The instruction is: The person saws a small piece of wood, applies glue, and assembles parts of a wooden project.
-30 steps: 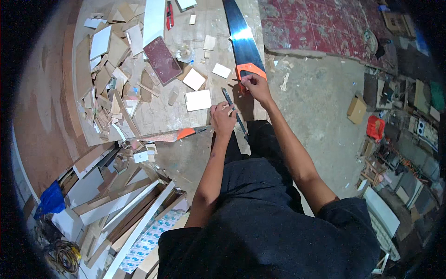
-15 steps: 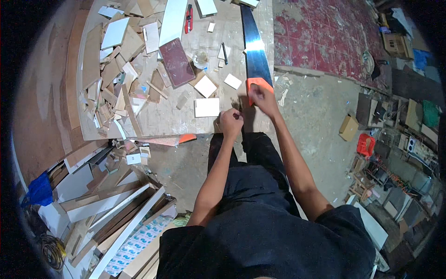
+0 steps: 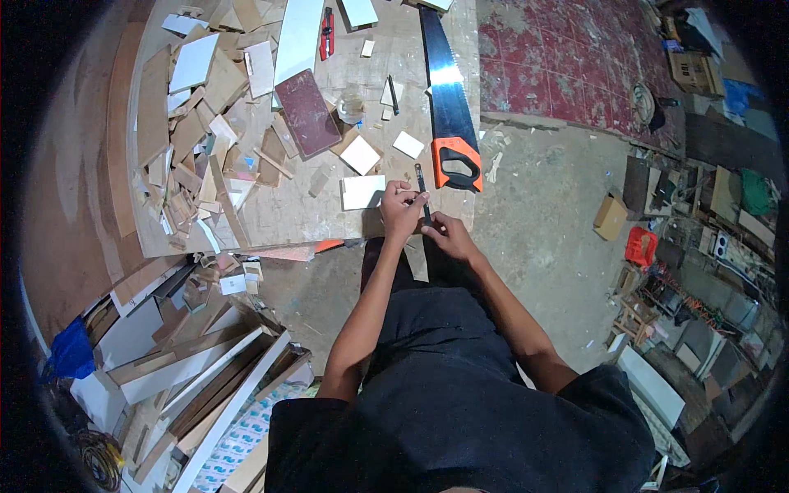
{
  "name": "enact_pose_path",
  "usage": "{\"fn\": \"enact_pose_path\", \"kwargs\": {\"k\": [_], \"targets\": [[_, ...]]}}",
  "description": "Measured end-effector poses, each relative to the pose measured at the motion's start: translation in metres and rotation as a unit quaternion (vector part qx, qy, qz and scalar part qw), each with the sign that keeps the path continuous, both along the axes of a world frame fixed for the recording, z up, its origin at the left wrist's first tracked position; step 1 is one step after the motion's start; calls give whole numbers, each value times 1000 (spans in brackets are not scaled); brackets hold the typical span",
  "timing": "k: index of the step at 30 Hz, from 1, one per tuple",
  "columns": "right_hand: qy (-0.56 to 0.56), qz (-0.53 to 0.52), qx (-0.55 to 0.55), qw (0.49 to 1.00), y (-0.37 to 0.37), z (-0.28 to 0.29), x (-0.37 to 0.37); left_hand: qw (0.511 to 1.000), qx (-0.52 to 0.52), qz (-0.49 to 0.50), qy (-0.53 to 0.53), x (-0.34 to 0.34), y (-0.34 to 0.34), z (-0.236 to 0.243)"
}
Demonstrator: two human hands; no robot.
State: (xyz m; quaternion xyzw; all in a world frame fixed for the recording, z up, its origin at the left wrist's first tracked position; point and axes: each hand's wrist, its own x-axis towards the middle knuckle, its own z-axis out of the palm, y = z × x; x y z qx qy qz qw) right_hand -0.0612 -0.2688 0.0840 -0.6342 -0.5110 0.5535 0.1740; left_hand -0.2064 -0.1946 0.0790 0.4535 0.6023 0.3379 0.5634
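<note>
My left hand point(image 3: 402, 210) is at the table's near edge, its fingers closed round a slim black tool point(image 3: 421, 182). The tool points away from me, with a small lighter patch at its far end; its exact kind is unclear. Fingers and thumb of my right hand point(image 3: 451, 237) pinch its near end. Just beyond and to the right lies a handsaw point(image 3: 454, 123) with an orange and black handle, untouched, its blade pointing away. A white rectangular block point(image 3: 362, 192) rests beside my left hand. Smaller white pieces point(image 3: 408, 145) lie farther up.
Wood offcuts point(image 3: 193, 123) crowd the table's left side. A dark red board point(image 3: 307, 113), a clear cup point(image 3: 350, 108), a black pen point(image 3: 393, 94) and a red utility knife point(image 3: 327, 34) lie on the tabletop. Long boards point(image 3: 222, 403) are stacked on the floor at lower left.
My right hand has left the saw's handle and come down and left to the black tool by my left hand. The saw stays on the table, its handle now fully visible.
</note>
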Motion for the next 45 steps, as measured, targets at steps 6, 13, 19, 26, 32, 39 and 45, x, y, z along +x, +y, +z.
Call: {"fn": "enact_pose_path", "kwargs": {"k": [6, 13, 19, 26, 32, 39, 45], "targets": [[77, -128, -15, 989, 23, -2, -7, 1000, -6, 23, -14, -31, -7, 2], [-103, -157, 127, 974, 163, -37, -1, 885, 170, -319, 293, -59, -32, -12], [-112, -147, 109, 977, 222, -42, -32, 907, 128, -272, 294, -65, -40, -7], [-158, -87, 168, 969, 260, -59, -47, 948, 122, -178, 233, -90, -53, 10], [10, -179, 107, 978, 291, -63, -29, 977, 81, -99, 171, -113, -70, 22], [-35, -219, 103, 970, 340, -53, -20, 983, 32, -62, 168, -125, -89, 28], [-262, -129, 199, 936, 375, -48, -7, 984, 32, -58, 167, -116, -97, 34]]}}
